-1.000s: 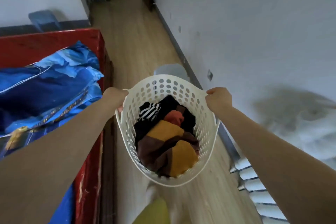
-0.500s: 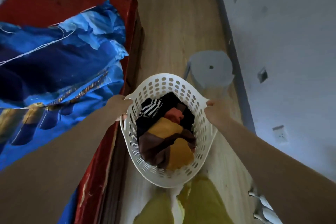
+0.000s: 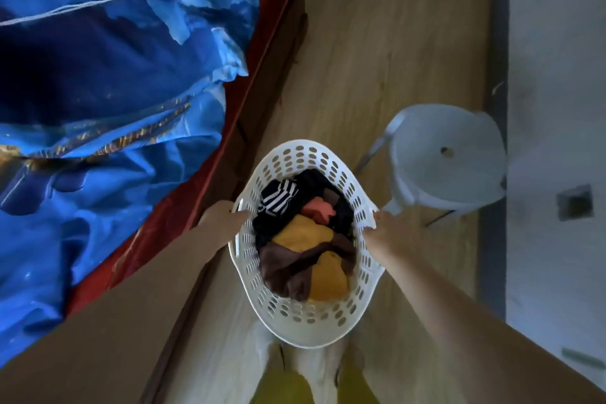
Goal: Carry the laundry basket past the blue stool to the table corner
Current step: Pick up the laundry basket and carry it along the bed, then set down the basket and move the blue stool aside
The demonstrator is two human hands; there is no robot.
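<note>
The white perforated laundry basket point(image 3: 305, 272) sits in the lower middle of the frame, held up over the wood floor point(image 3: 393, 43) with both hands. The left hand point(image 3: 221, 220) is curled shut around the left rim handle, and the right hand point(image 3: 390, 233) is closed the same way on the right one. Inside is a heap of clothes point(image 3: 305, 239): mustard, brown, a coral piece and something striped black and white.

The pale blue-grey stool point(image 3: 449, 157) is just to the basket's upper right, close to the rim but not touching as far as I can see, and tucked against the grey baseboard point(image 3: 495, 75) and white wall point(image 3: 557, 108). On the left, the red bed edge point(image 3: 236, 115) runs diagonally, with a blue duvet point(image 3: 114, 92) bunched on top. That leaves a fairly narrow strip of bare floor between bed and stool, opening toward the top of the frame. Yellow trouser legs point(image 3: 282, 384) show under the basket.
</note>
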